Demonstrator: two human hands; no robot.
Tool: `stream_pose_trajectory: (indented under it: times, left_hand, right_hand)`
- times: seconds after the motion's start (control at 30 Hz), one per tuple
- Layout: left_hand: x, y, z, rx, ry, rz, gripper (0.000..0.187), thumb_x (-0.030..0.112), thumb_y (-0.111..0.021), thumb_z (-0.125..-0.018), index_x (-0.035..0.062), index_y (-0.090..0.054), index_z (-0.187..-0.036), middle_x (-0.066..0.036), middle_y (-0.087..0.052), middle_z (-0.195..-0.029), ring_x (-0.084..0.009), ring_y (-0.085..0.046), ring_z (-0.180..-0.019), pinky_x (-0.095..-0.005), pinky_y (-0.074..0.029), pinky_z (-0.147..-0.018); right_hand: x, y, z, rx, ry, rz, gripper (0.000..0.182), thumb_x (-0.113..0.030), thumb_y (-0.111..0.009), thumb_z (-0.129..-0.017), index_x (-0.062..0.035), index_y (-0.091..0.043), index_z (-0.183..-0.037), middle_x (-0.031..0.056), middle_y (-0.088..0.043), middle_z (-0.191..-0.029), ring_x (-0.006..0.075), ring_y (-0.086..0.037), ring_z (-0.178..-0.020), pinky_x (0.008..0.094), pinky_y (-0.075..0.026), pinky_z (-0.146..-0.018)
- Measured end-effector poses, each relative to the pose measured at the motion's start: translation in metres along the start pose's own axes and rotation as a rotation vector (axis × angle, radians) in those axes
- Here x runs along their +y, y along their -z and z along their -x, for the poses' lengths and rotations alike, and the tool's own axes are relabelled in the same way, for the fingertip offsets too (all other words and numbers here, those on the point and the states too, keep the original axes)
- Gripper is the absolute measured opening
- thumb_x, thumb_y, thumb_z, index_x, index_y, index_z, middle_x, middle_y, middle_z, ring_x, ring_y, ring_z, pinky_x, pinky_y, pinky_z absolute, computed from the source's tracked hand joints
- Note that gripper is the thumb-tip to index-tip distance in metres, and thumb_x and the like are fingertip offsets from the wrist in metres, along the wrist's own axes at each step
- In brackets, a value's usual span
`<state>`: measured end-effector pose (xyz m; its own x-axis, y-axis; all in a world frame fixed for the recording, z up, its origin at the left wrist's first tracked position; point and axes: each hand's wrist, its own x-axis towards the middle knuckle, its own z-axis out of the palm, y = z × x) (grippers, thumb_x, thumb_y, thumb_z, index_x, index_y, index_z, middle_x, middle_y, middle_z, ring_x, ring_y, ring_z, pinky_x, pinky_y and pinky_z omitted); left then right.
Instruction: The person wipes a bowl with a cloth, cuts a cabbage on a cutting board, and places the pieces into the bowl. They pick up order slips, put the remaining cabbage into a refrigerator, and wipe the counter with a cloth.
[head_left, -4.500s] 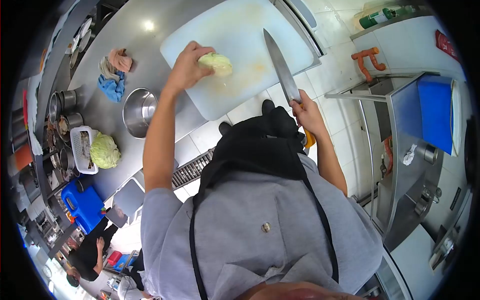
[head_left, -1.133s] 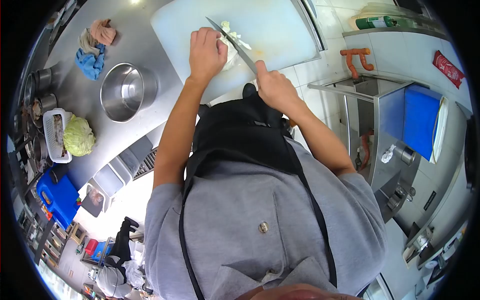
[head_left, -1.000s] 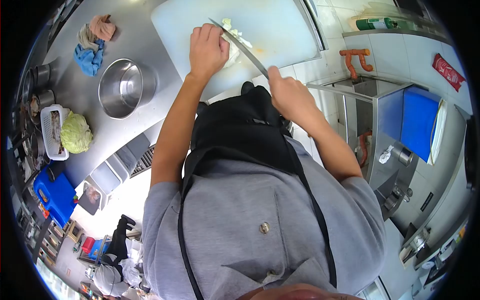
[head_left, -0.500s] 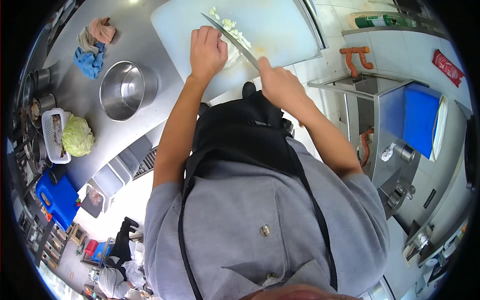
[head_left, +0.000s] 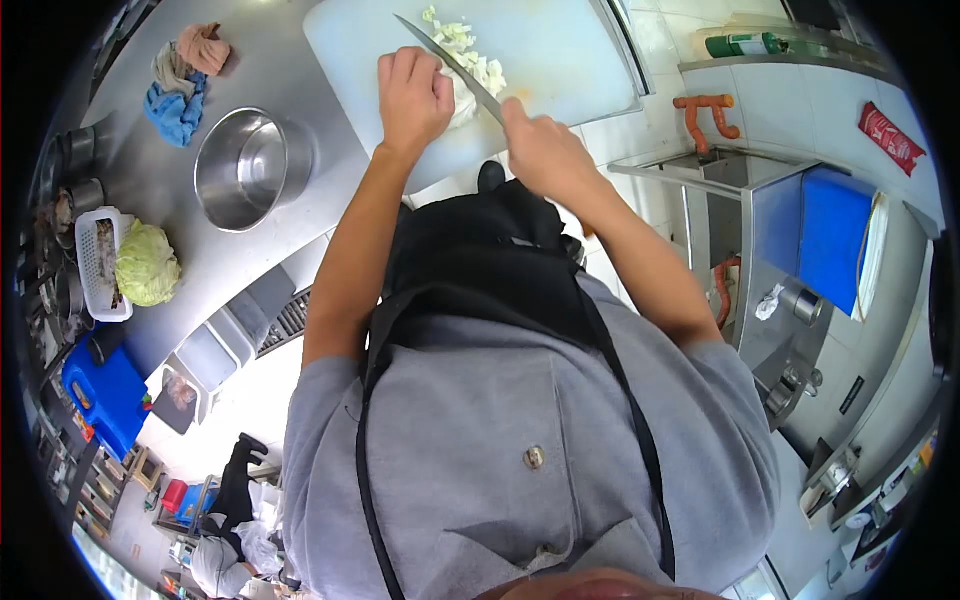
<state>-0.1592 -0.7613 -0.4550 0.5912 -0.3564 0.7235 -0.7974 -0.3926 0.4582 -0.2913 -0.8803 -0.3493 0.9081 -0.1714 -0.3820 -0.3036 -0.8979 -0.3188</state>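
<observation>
On the white cutting board [head_left: 345,60] lies a pale, partly cut vegetable [head_left: 464,105], with chopped pieces [head_left: 487,72] just beyond it. My left hand [head_left: 413,100] rests on the vegetable's left side with its fingers curled, pressing on it. My right hand [head_left: 545,150] is wrapped around the handle of a long knife [head_left: 455,65]. The blade points up and left, lying across the vegetable close to my left fingertips. The knife's handle is mostly hidden in my fist.
Left of the board are a steel bowl [head_left: 240,170], cloths [head_left: 176,108], a cabbage [head_left: 147,264] and a white basket [head_left: 92,270]. A steel sink unit [head_left: 765,240] stands right. Another person [head_left: 222,555] is at the lower left.
My right hand and the knife have moved slightly up and left. More cut pieces show loose beyond the blade. My left hand has barely moved.
</observation>
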Motion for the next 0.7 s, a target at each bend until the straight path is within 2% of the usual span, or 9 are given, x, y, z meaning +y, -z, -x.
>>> stream_pose_trajectory:
  times: [0.07,0.13,0.27,0.37,0.43,0.47,0.53,0.67,0.7]
  left_hand:
    - [0.003,-0.001,0.001,0.053,-0.024,-0.084,0.014,-0.001,-0.058,-0.066,0.0054,-0.056,-0.078,-0.009,-0.055,-0.086,-0.0306,-0.050,-0.079,-0.0383,-0.043,-0.070]
    - [-0.003,-0.005,0.003,0.019,-0.010,0.008,0.014,-0.002,-0.058,-0.066,0.0056,-0.057,-0.077,-0.008,-0.055,-0.083,-0.0295,-0.051,-0.076,-0.0375,-0.043,-0.068]
    - [-0.007,-0.011,0.006,0.063,0.004,0.042,0.014,-0.002,-0.058,-0.065,0.0054,-0.057,-0.077,-0.008,-0.054,-0.081,-0.0287,-0.050,-0.073,-0.0382,-0.043,-0.066]
    - [-0.007,-0.007,0.008,0.049,0.024,0.080,0.015,-0.002,-0.058,-0.066,0.0048,-0.058,-0.079,-0.008,-0.055,-0.083,-0.0295,-0.051,-0.075,-0.0385,-0.044,-0.067]
    - [-0.006,0.003,0.007,-0.029,0.132,0.143,0.013,-0.001,-0.059,-0.071,0.0035,-0.058,-0.084,-0.009,-0.058,-0.087,-0.0295,-0.055,-0.082,-0.0385,-0.047,-0.071]
    - [-0.003,0.015,0.006,-0.036,0.128,0.142,0.013,-0.001,-0.059,-0.071,0.0035,-0.058,-0.084,-0.009,-0.058,-0.087,-0.0295,-0.055,-0.082,-0.0385,-0.047,-0.071]
    - [-0.006,0.037,-0.007,-0.220,0.132,0.288,0.014,0.002,-0.061,-0.072,0.0025,-0.058,-0.085,-0.010,-0.059,-0.091,-0.0307,-0.056,-0.087,-0.0390,-0.048,-0.076]
    - [-0.014,0.048,-0.018,-0.387,0.051,0.227,0.015,0.005,-0.061,-0.073,0.0024,-0.058,-0.087,-0.010,-0.058,-0.092,-0.0311,-0.056,-0.089,-0.0392,-0.047,-0.079]
    - [-0.012,0.048,-0.021,-0.435,0.039,0.183,0.016,0.007,-0.062,-0.072,0.0032,-0.059,-0.087,-0.008,-0.058,-0.092,-0.0289,-0.056,-0.090,-0.0394,-0.048,-0.079]
  right_hand:
    - [-0.003,0.024,0.032,-0.078,-0.035,0.020,0.021,-0.003,-0.045,-0.084,-0.0016,-0.043,-0.105,0.0276,-0.064,-0.082,0.0474,-0.064,-0.080,0.0555,-0.049,-0.070]
    - [0.001,0.035,0.051,-0.115,-0.064,0.020,0.019,-0.002,-0.049,-0.083,-0.0007,-0.039,-0.099,0.0301,-0.061,-0.074,0.0517,-0.059,-0.072,0.0588,-0.044,-0.066]
    - [0.009,0.009,0.031,-0.185,-0.054,0.018,0.021,-0.002,-0.047,-0.082,0.0007,-0.042,-0.103,0.0298,-0.063,-0.082,0.0475,-0.063,-0.081,0.0567,-0.049,-0.071]
    - [0.008,-0.035,-0.014,-0.034,0.039,-0.024,0.021,-0.002,-0.047,-0.083,0.0018,-0.042,-0.103,0.0293,-0.063,-0.081,0.0478,-0.063,-0.081,0.0570,-0.049,-0.071]
    - [0.001,-0.034,-0.026,-0.033,-0.013,-0.068,0.022,-0.003,-0.047,-0.083,0.0008,-0.042,-0.104,0.0287,-0.063,-0.083,0.0480,-0.063,-0.083,0.0567,-0.049,-0.073]
    - [0.000,-0.034,-0.023,-0.032,-0.015,-0.075,0.022,-0.003,-0.047,-0.083,0.0008,-0.042,-0.104,0.0287,-0.063,-0.083,0.0480,-0.063,-0.083,0.0567,-0.049,-0.073]
    - [0.001,-0.023,-0.020,-0.033,-0.027,-0.061,0.023,-0.003,-0.047,-0.083,-0.0005,-0.042,-0.105,0.0275,-0.064,-0.082,0.0481,-0.064,-0.081,0.0566,-0.049,-0.072]
    - [-0.006,0.013,0.019,-0.040,-0.016,0.007,0.022,-0.003,-0.047,-0.083,-0.0014,-0.042,-0.105,0.0270,-0.064,-0.080,0.0485,-0.063,-0.078,0.0567,-0.049,-0.070]
    - [-0.007,0.022,0.033,-0.060,-0.029,0.027,0.017,-0.005,-0.046,-0.086,-0.0023,-0.040,-0.102,0.0276,-0.063,-0.077,0.0492,-0.062,-0.077,0.0584,-0.046,-0.069]
